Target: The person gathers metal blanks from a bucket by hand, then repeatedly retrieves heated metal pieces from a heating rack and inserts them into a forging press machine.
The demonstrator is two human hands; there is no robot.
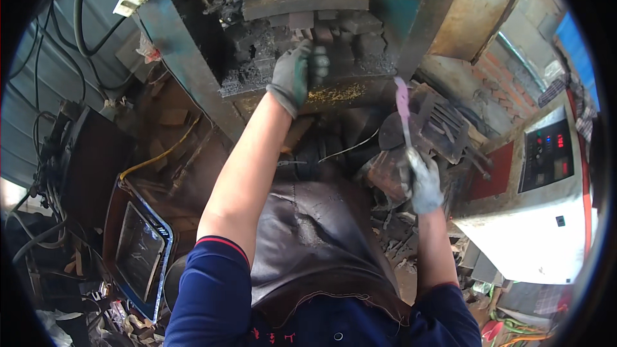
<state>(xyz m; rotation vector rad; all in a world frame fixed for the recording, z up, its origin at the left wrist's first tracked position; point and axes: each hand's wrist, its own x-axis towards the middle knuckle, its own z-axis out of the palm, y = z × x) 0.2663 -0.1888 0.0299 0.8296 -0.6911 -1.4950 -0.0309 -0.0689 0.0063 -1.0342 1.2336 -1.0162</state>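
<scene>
My left hand (297, 76), in a grey-green work glove, reaches to the front of a blackened metal die block (305, 3) in a large press. Its fingers are curled closed, slightly blurred; whatever they may hold is hidden. My right hand (424, 182), in a pale glove, grips the lower end of a slim metal bar (403, 106). The bar points up and slightly left, and its wider far part looks pink. Small dark blocks (321, 32) sit under the upper die, just beyond my left hand. Yellowish flakes (337, 94) lie along the press's front ledge.
Right of the press stand a stack of rusty metal parts (443, 125) and a white control cabinet (524, 238) with a red-lit panel. At the left are a blue-edged tray (168, 254) and black cables (80, 19). A brown apron (308, 231) covers my lap.
</scene>
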